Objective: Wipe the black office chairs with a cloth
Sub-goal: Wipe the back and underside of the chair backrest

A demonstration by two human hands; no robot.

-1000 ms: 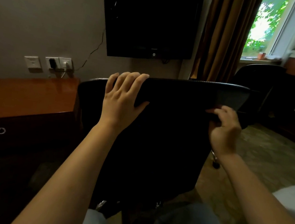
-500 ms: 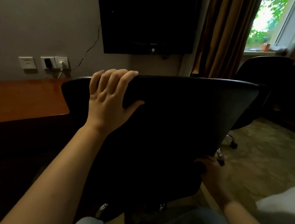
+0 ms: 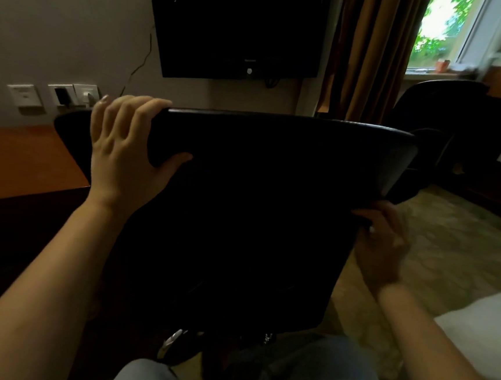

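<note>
A black office chair (image 3: pixel 240 219) fills the middle of the view, its backrest turned toward me. My left hand (image 3: pixel 125 151) grips the top edge of the backrest near its left corner, fingers over the rim and thumb on the near face. My right hand (image 3: pixel 381 240) is at the backrest's right edge, about halfway down, with its fingers curled in on what looks like a dark cloth pressed to the chair; the cloth barely stands out from the black surface. A second black office chair (image 3: pixel 437 115) stands by the window at the back right.
A wooden desk (image 3: pixel 18 163) is close on the left, under wall sockets (image 3: pixel 69 95). A dark TV (image 3: pixel 236 28) hangs on the wall ahead, with brown curtains (image 3: pixel 367 48) beside it. White bedding (image 3: pixel 479 325) lies at the lower right and carpet (image 3: pixel 451 237) to the right.
My right hand slid down the chair's right edge, then came partway back up. The left hand kept its hold on the top rim and the chair back shifted slightly.
</note>
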